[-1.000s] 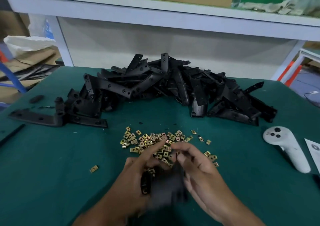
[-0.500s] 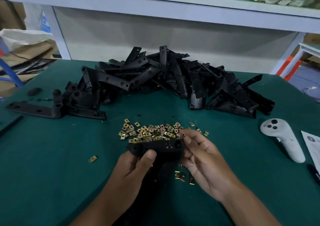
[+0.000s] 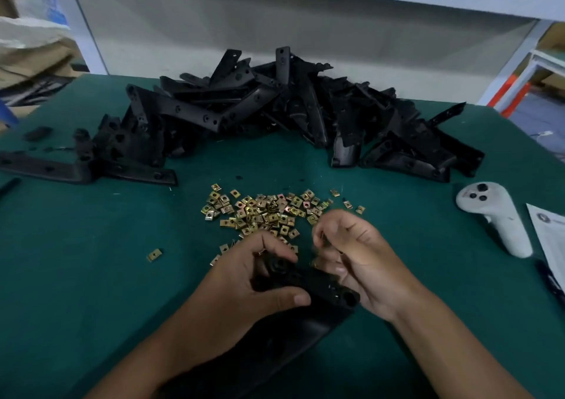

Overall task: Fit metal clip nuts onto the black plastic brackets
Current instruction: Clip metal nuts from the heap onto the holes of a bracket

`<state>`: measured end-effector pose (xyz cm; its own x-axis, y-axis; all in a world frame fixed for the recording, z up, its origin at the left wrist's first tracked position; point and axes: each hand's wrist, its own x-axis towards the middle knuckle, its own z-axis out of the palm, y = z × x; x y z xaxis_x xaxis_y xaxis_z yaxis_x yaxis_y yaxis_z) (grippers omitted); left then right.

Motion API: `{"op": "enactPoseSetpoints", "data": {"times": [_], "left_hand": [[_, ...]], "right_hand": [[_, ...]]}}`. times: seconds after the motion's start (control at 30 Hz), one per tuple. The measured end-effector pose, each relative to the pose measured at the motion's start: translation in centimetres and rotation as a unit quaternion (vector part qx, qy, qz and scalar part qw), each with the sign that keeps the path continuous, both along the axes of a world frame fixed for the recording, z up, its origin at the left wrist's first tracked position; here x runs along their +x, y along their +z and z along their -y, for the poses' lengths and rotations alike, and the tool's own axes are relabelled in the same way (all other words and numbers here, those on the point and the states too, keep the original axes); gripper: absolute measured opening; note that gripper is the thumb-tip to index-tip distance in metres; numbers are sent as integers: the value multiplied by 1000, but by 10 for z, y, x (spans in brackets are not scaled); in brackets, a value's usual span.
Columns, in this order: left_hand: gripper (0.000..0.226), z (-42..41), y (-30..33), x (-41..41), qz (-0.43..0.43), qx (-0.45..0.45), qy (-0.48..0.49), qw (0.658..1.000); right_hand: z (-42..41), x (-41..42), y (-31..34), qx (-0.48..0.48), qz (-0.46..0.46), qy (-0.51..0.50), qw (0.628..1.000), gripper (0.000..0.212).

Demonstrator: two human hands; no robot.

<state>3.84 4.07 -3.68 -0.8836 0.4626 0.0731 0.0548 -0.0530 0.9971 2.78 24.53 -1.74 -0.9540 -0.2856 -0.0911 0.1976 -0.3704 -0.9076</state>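
My left hand (image 3: pixel 247 279) grips one black plastic bracket (image 3: pixel 318 288) low over the green table, thumb across its front edge. My right hand (image 3: pixel 354 252) is just to the right of it, fingers curled inward; it seems to pinch a small clip nut, but blur hides that. A scatter of brass-coloured clip nuts (image 3: pixel 269 212) lies just beyond both hands. A big heap of black brackets (image 3: pixel 293 111) fills the far middle of the table.
A white handheld controller (image 3: pixel 495 218) lies at the right, with a printed sheet (image 3: pixel 550 239) beside it. One loose clip nut (image 3: pixel 154 255) sits apart at the left. Flat brackets (image 3: pixel 82 169) lie at the far left. A white shelf frame stands behind.
The bracket has come down and nearer to me, turned so its end points right. My right hand left the bracket's end and curled up beside the nut pile.
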Motion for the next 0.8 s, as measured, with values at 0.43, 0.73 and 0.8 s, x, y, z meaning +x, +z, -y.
{"op": "enactPoseSetpoints", "data": {"times": [0.43,0.73,0.8], "left_hand": [[45,-4,12,2,2,71,40,997],[42,-2,11,1,-17,79,55,995],[42,-1,10,0,-20,78,57,995]], "right_hand": [[4,5,5,146,-53,33,987,13],[5,6,7,149,-36,38,987,17],[6,7,9,148,-36,35,988,17]]}}
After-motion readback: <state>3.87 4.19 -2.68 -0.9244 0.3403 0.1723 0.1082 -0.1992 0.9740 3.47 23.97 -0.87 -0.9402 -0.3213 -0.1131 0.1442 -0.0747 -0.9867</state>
